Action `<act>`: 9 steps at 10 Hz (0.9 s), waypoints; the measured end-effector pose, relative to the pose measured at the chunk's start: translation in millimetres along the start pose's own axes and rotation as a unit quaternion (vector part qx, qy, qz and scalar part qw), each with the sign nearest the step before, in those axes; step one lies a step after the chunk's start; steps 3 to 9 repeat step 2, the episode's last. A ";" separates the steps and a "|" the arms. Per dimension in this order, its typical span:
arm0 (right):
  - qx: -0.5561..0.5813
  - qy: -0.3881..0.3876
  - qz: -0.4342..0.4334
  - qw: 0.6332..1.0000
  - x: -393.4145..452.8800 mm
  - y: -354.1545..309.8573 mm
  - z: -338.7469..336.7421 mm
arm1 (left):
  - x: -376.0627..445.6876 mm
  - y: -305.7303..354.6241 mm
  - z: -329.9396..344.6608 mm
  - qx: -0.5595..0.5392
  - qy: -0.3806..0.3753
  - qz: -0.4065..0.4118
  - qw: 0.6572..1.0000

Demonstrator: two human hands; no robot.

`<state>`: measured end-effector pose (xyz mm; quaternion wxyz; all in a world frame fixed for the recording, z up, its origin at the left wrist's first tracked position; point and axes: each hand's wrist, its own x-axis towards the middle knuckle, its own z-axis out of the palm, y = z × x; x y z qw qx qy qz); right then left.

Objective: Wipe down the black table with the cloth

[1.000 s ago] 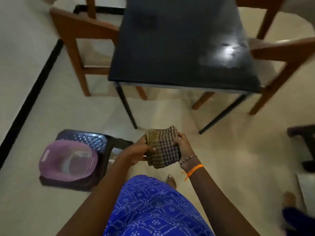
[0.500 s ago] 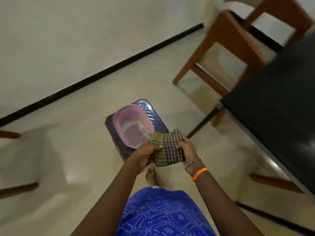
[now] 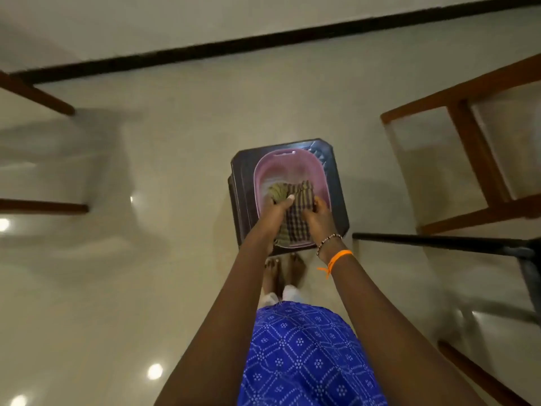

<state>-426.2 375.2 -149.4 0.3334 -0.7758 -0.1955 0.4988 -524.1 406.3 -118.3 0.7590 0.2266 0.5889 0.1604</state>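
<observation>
A folded checked cloth (image 3: 295, 213), brown and olive, is held low over the pink plastic basin (image 3: 265, 171). My left hand (image 3: 273, 209) grips its left side with the thumb on top. My right hand (image 3: 317, 216) grips its right side. The basin stands on a dark plastic stool (image 3: 336, 183) and seems to hold a little water. Of the black table only a leg and frame corner (image 3: 439, 241) show at the right edge; its top is out of view.
A wooden chair (image 3: 468, 136) stands to the right of the stool. Wooden legs of other furniture (image 3: 38, 95) reach in at the left. The floor is pale and glossy, with a black skirting line (image 3: 205, 48) along the wall. My bare feet (image 3: 282, 271) are just behind the stool.
My view has swung left and down, away from the table top. Both hands have carried the cloth forward and down, from in front of my body into the basin.
</observation>
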 end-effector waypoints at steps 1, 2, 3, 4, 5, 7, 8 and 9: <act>-0.054 -0.022 0.006 0.998 29.3 11.3 23.4 | 29.9 -7.0 -2.7 -0.010 0.028 -0.019 0.999; -0.100 -0.033 0.004 0.994 46.7 20.6 32.0 | 40.8 -6.4 -6.0 -0.016 0.025 -0.032 0.999; -0.100 -0.033 0.004 0.994 46.7 20.6 32.0 | 40.8 -6.4 -6.0 -0.016 0.025 -0.032 0.999; -0.100 -0.033 0.004 0.994 46.7 20.6 32.0 | 40.8 -6.4 -6.0 -0.016 0.025 -0.032 0.999; -0.100 -0.033 0.004 0.994 46.7 20.6 32.0 | 40.8 -6.4 -6.0 -0.016 0.025 -0.032 0.999; -0.100 -0.033 0.004 0.994 46.7 20.6 32.0 | 40.8 -6.4 -6.0 -0.016 0.025 -0.032 0.999; -0.100 -0.033 0.004 0.994 46.7 20.6 32.0 | 40.8 -6.4 -6.0 -0.016 0.025 -0.032 0.999; -0.100 -0.033 0.004 0.994 46.7 20.6 32.0 | 40.8 -6.4 -6.0 -0.016 0.025 -0.032 0.999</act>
